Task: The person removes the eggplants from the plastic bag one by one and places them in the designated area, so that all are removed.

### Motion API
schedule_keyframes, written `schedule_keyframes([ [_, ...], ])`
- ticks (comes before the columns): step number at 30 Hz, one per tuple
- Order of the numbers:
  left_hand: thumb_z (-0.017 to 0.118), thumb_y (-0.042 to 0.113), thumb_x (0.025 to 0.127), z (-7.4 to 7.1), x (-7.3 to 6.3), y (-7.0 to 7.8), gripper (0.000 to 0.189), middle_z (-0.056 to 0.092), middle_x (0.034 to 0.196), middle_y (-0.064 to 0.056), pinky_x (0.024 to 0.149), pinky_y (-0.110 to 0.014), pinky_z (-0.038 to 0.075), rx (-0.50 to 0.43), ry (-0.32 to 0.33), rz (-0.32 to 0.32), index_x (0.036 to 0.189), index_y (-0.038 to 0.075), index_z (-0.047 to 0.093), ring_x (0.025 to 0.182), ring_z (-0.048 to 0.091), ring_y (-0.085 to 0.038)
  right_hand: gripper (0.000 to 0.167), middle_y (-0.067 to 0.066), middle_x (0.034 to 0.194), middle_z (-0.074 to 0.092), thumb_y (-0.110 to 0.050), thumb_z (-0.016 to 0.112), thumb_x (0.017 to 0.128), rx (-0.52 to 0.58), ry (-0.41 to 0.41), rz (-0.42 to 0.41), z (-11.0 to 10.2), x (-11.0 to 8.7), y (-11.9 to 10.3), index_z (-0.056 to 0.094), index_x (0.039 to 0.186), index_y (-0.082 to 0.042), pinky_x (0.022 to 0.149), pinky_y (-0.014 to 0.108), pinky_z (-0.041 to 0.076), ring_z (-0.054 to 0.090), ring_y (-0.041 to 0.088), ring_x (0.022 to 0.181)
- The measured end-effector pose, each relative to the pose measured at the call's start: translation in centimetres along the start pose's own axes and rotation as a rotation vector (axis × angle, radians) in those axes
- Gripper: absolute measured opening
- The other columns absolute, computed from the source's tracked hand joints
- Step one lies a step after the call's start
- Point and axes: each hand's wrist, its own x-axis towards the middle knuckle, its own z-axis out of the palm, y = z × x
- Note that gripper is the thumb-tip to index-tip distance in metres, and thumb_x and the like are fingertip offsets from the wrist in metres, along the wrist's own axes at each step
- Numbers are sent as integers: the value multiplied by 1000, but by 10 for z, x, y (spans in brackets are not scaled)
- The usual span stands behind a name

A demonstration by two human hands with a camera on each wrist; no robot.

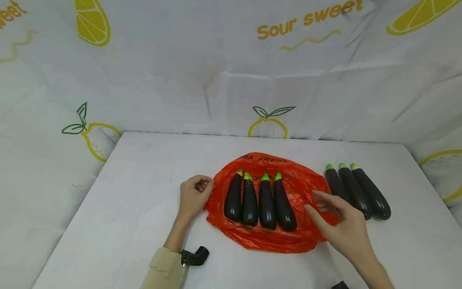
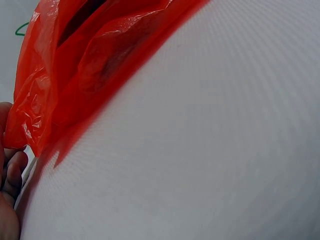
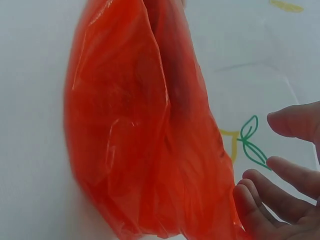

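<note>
So, three glossy eggplants (image 1: 355, 191) are lined up right of centre, partly blocked by the right hand (image 1: 341, 222), which is held released, thumb spread from fingers, by the red plastic bag (image 1: 302, 184). Four others (image 1: 249, 204) are cradled there, lower middle. Its left edge is pinched by the left hand (image 1: 193, 194). White tabletop (image 1: 115, 224) is left showing lower left.

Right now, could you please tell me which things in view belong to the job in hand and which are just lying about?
In the job, apparently:
red bag, edge pinched by left hand
four eggplants lying in it
right hand, open near its edge

Lying about, perhaps:
three eggplants to the right, in neither hand
</note>
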Motion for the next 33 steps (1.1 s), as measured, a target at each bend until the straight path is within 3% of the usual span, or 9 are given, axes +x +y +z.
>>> schedule_keyframes([
  [5,73,10,90,0,1,-1,7,67,72,-8,61,-18,49,-2,3,7,87,4,76,64,54,-12,44,15,109,75,-12,84,82,-23,-42,13,5,-2,-4,70,123,-3,77,1,48,59,-7,85],
  [15,74,9,89,0,0,-3,5,67,71,-7,60,-18,48,-6,11,16,86,5,75,64,54,-11,49,12,112,76,-25,85,83,-37,-145,65,18,-4,-11,70,127,-7,73,16,57,72,20,86],
  [33,73,9,90,0,0,0,7,66,72,-8,60,-18,48,-14,4,-1,86,4,75,64,53,-11,61,15,123,72,-33,87,81,-54,-256,143,35,-6,-15,66,133,-9,76,29,62,71,21,94],
])
